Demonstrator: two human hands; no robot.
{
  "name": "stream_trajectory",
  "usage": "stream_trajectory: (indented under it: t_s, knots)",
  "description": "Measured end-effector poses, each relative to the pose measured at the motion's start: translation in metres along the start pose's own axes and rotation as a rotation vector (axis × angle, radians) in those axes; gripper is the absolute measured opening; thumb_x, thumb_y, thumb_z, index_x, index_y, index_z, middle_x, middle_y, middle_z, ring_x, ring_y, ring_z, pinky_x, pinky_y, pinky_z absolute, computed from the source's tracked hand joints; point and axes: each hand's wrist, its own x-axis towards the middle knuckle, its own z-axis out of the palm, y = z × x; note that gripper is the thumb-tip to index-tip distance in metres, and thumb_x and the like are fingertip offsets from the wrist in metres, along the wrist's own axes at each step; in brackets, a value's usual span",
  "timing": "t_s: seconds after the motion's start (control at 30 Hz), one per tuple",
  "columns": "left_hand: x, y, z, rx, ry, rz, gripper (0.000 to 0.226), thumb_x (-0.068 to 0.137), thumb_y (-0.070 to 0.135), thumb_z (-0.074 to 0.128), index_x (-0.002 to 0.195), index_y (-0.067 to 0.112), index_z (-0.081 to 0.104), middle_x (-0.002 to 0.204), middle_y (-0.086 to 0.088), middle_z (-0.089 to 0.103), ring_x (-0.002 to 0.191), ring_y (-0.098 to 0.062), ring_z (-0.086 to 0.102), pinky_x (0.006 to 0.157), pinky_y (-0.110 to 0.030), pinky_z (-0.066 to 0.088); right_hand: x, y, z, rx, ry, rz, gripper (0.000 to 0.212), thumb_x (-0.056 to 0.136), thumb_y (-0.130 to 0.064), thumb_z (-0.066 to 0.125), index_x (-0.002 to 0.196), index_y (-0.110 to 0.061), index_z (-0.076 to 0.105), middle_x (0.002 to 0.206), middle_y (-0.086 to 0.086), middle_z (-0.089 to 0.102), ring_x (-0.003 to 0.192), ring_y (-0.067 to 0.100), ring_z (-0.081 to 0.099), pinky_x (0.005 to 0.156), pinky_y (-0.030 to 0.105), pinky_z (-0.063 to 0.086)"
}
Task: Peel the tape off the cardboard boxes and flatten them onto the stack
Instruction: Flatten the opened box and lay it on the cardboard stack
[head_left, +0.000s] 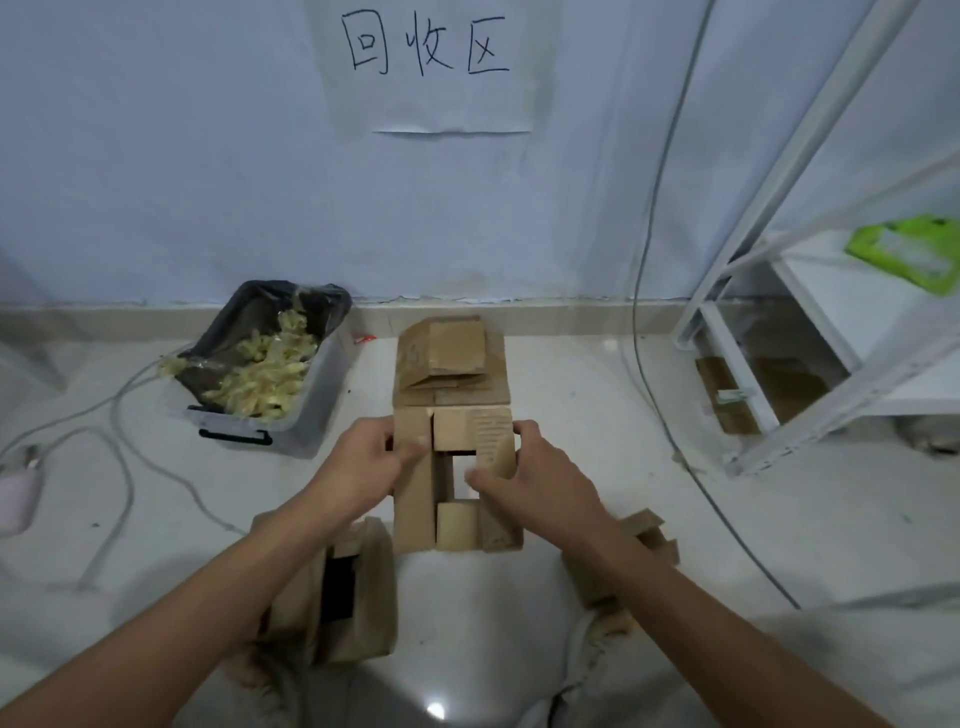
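Between both hands sits the opened brown cardboard box (457, 480): left hand (363, 462) pinches its left flap, right hand (524, 475) grips the right. Beyond their fingertips lies the flattened brown cardboard stack (451, 364); uneven pulling could tear a flap.

Plain brown cardboard boxes (457, 478), a black-lined clear bin (291, 431) of yellowish tape (260, 374), green packet (909, 254).

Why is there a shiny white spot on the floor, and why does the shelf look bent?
Head view: the spot is lamp glare on the glossy floor; the wide-angle lens tilts the shelf frame near the edge; the whole picture is slightly soft.
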Motion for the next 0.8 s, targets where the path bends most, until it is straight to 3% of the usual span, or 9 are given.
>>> stream_trajectory:
  t_s: [0.1,0.17,0.3,0.43,0.57,0.7,0.8]
  knots:
    - [0.005,-0.003,-0.007,0.021,0.013,-0.025,0.014,0.104,0.023,0.059,0.101,0.026,0.073,0.098,-0.001,0.076,0.091,-0.022,0.073,0.083,-0.049,0.062,0.011,0.007,-0.028,0.126,-0.126,0.011,0.073,0.093,-0.056,0.062,0.154,-0.027,0.034,0.104,-0.007,0.073,0.095,0.011,0.069,0.089,0.040,0.060]
    - [0.008,-0.009,-0.017,-0.041,0.016,-0.057,0.015,0.105,0.021,0.058,0.106,0.025,0.072,0.101,-0.002,0.076,0.094,-0.022,0.073,0.080,-0.044,0.062,0.019,0.017,-0.039,0.091,-0.096,-0.004,0.066,0.094,-0.051,0.066,0.152,-0.027,0.041,0.100,-0.011,0.073,0.092,0.009,0.070,0.087,0.039,0.062]
    - [0.007,-0.010,-0.031,-0.120,-0.001,-0.049,0.016,0.104,0.020,0.058,0.111,0.023,0.073,0.100,0.003,0.076,0.087,-0.013,0.073,0.070,-0.029,0.059,0.027,0.024,-0.023,-0.075,0.061,-0.021,0.080,0.090,-0.057,0.073,0.154,-0.031,0.033,0.132,-0.002,0.064,0.114,0.018,0.065,0.095,0.040,0.057]
    - [0.009,-0.017,-0.027,0.078,0.070,0.051,0.015,0.103,0.025,0.060,0.107,0.028,0.074,0.101,0.009,0.074,0.098,-0.011,0.068,0.088,-0.038,0.056,0.021,0.003,0.007,-0.302,0.199,-0.380,0.073,0.093,-0.035,0.069,0.156,-0.034,0.032,0.150,-0.001,0.044,0.129,0.020,0.050,0.101,0.036,0.051]
    - [0.009,-0.031,-0.023,0.180,0.091,0.058,0.019,0.102,0.027,0.060,0.095,0.019,0.075,0.086,0.003,0.075,0.081,-0.012,0.069,0.080,-0.041,0.059,0.020,-0.016,0.024,-0.458,0.193,-0.493,0.064,0.089,-0.042,0.073,0.146,-0.025,0.048,0.152,0.004,0.047,0.136,0.025,0.045,0.113,0.041,0.040]
    - [0.013,-0.039,-0.024,0.206,0.077,0.067,0.018,0.102,0.028,0.059,0.090,0.025,0.072,0.083,0.009,0.072,0.077,-0.006,0.067,0.067,-0.030,0.054,0.029,-0.018,0.019,-0.488,0.285,-0.545,0.031,0.105,-0.041,0.056,0.132,-0.028,0.063,0.123,-0.004,0.067,0.114,0.019,0.060,0.102,0.038,0.050]
    - [0.016,-0.042,-0.026,0.235,0.070,-0.012,0.027,0.101,0.041,0.059,0.078,0.028,0.066,0.074,0.007,0.066,0.075,-0.015,0.064,0.063,-0.029,0.044,0.035,-0.020,0.010,-0.377,0.215,-0.453,0.034,0.112,-0.045,0.035,0.112,-0.031,0.066,0.094,-0.009,0.069,0.083,0.014,0.063,0.078,0.038,0.056]
